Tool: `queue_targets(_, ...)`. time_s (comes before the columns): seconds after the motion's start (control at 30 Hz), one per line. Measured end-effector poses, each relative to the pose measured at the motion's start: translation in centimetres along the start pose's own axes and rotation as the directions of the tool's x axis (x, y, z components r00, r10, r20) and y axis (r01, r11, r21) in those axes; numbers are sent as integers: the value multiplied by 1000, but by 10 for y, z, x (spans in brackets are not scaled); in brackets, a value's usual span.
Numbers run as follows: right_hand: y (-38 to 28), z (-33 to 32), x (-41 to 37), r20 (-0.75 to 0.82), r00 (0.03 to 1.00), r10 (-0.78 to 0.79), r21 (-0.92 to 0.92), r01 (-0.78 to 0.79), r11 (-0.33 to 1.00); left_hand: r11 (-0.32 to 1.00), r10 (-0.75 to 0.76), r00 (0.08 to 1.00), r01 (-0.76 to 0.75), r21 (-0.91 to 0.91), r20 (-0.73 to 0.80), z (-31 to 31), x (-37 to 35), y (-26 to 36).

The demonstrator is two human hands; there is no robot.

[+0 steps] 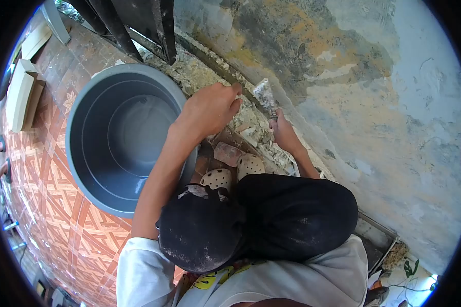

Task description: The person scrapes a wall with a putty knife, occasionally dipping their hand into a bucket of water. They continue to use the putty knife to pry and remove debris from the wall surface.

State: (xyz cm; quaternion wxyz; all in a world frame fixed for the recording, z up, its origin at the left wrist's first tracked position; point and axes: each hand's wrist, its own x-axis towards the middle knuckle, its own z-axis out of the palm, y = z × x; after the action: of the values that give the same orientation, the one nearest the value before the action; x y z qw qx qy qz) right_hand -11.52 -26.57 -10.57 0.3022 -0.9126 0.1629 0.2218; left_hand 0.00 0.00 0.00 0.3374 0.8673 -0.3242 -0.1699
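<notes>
My right hand (283,131) is closed round the handle of a scraper (264,94), whose wide blade is coated with pale material and lies near the foot of the wall (312,77). My left hand (213,106) is held with its fingers curled above the rubble-strewn strip (246,120) beside the wall; what it grips, if anything, is hidden. A large grey tub (138,138) stands to the left of my left forearm, with a whitish patch at its bottom.
A broken brick (227,154) lies just beyond my perforated clogs (216,178). Dark metal bars (164,30) rise behind the tub. Patterned tiles (51,174) cover the floor at left, where a cream-coloured object (21,97) lies. Another person's feet show at the far left edge.
</notes>
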Motion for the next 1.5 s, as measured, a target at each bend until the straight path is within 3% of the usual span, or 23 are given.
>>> queue_targets(0.17, -12, -38, -33, -189, 981, 47, -125, -71, 990, 999, 29, 998, -30, -17, -48, 9, 0, -4)
queue_targets(0.2, -6, -40, -40, -326, 938, -115, -189, 54, 981, 999, 33, 998, -33, -11, -61, 11, -1, -4)
queue_targets(0.3, -55, -65, -64, -344, 933, 104, -326, -222, 919, 999, 33, 997, -33, -2, -75, 12, -1, -4)
queue_targets(0.4, -59, -64, -67, -370, 926, 81, -250, -183, 951, 1000, 12, 998, -12, -1, -58, 11, -1, -4)
queue_targets(0.5, -60, -57, -45, -383, 911, 151, -365, -299, 882, 1000, 5, 998, -5, 1, -63, 11, 0, -5)
queue_targets(0.6, -56, -39, -14, -327, 945, 36, -511, -208, 834, 1000, -11, 999, 10, -21, -51, 10, -1, -2)
queue_targets(0.7, -72, -44, -34, -345, 921, 181, -454, -333, 826, 999, -15, 998, 13, -30, -61, 6, -2, -4)
queue_targets(0.9, -69, -53, -31, -398, 916, 53, -446, -243, 862, 1000, -6, 996, 4, -28, -84, 9, -1, -6)
queue_targets(1.13, -44, -32, -41, -499, 867, -20, -309, -156, 938, 1000, -26, 999, 25, -15, -38, 5, -2, -1)
queue_targets(1.23, -46, -23, -26, -474, 881, -11, -351, -177, 919, 1000, -14, 999, 13, -13, -51, 7, -5, -2)
queue_targets(1.37, -56, -25, -16, -444, 891, -92, -347, -77, 935, 999, 14, 997, -16, -31, -80, 8, -2, -2)
queue_targets(1.5, -63, -37, -38, -492, 870, -40, -264, -105, 959, 999, -16, 998, 13, -39, -64, 6, -2, -4)
